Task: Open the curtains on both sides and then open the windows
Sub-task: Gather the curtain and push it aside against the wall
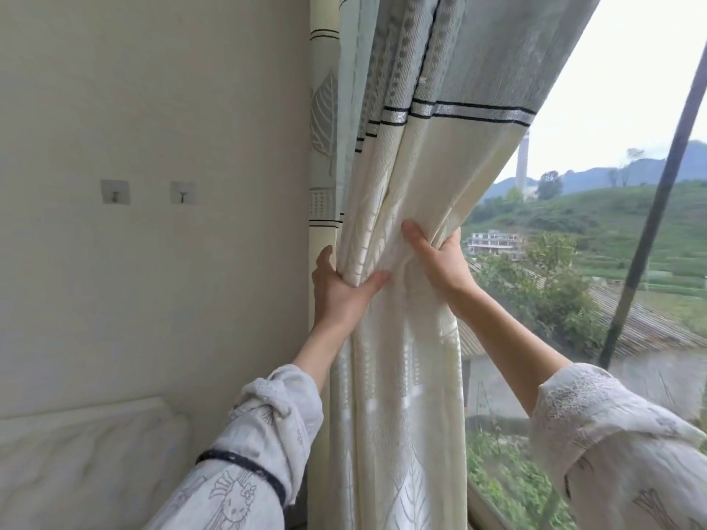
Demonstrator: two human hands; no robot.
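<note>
The left curtain [413,154], cream below and grey-blue above with dark stripes, is bunched into thick folds against the wall corner. My left hand [340,290] clasps the gathered folds from the left side. My right hand [436,262] presses and grips the same bundle from the right, thumb on the front. To the right the window pane [574,242] is uncovered, with a dark window frame bar [658,208] slanting through it. Hills and a building show through the glass. Whether the window is shut or open cannot be told.
A plain wall [153,109] on the left carries two small stick-on hooks [114,192]. A white padded surface [84,464], like bedding or a headboard, lies at the lower left. The window's lower frame [493,506] runs along the bottom right.
</note>
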